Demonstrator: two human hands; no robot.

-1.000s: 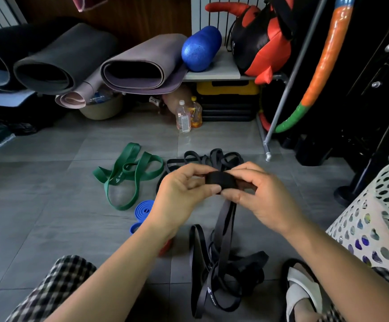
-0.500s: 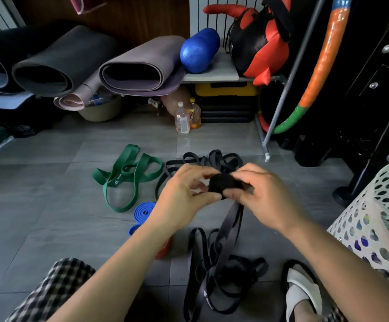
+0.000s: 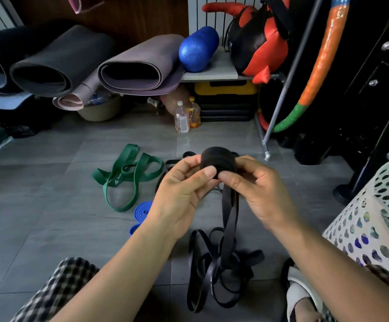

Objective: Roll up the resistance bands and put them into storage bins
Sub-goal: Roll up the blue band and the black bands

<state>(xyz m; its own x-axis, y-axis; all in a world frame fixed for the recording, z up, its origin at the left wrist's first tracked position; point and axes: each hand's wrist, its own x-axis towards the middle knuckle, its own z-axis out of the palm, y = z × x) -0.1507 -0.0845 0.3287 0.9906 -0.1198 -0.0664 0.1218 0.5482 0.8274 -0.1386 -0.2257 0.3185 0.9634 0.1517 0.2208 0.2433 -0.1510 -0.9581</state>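
My left hand and right hand pinch the rolled-up end of the black rubber resistance band above the grey tiled floor; its loose tail hangs straight below my grip.

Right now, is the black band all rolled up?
Only partly. The left hand and right hand pinch a tight roll, but its tail hangs to loose loops on the floor.

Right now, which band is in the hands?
The black band, its roll pinched between left hand and right hand; the green band and blue band lie on the floor.
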